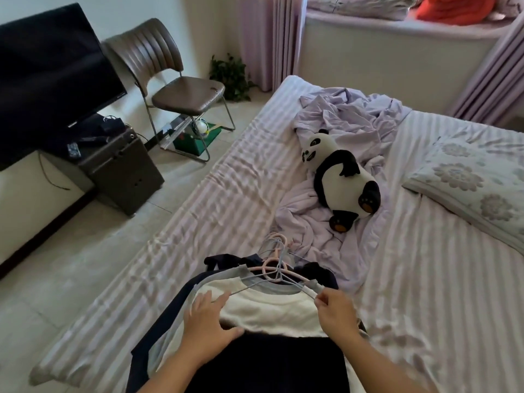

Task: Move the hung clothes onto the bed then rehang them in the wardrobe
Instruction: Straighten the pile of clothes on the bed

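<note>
Lying on the near edge of the bed (425, 279), the stacked clothes (263, 310) point their hangers (276, 269) away from the person. Right hand (337, 313) pinches, apparently, the top hanger's arm; left hand (205, 321) presses flat.
</note>
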A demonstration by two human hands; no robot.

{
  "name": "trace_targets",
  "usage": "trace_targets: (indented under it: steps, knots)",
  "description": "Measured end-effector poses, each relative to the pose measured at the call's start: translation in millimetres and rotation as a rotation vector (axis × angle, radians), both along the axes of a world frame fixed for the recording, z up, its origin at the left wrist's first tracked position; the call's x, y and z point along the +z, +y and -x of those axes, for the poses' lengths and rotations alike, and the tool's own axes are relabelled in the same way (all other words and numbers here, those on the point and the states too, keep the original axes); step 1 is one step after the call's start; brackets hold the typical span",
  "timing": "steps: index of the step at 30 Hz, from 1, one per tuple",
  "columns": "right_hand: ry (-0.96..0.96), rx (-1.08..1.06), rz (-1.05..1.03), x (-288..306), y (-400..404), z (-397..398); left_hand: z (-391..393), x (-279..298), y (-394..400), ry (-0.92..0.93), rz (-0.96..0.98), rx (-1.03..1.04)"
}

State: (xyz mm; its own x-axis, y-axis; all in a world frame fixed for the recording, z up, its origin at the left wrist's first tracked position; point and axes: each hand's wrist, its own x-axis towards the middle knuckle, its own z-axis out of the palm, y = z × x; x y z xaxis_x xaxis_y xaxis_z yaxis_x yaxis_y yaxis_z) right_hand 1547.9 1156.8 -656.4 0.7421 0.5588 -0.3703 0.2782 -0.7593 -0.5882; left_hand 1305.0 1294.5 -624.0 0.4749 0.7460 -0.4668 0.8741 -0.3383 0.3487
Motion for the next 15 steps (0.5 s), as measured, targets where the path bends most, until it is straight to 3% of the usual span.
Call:
trace_targets:
  steps: [10,13,15]
  knots:
    - [-0.068,-0.188,-0.122,-44,13,14,-13,-55,-11,0.189,-0.097,-0.111]
    - [-0.136,-0.084,-0.089,-46,5,27,-13,-67,-13,0.239,-0.050,-0.130]
    - [-0.272,0.118,-0.040,-49,-7,39,-16,-70,-12,0.253,-0.021,-0.131]
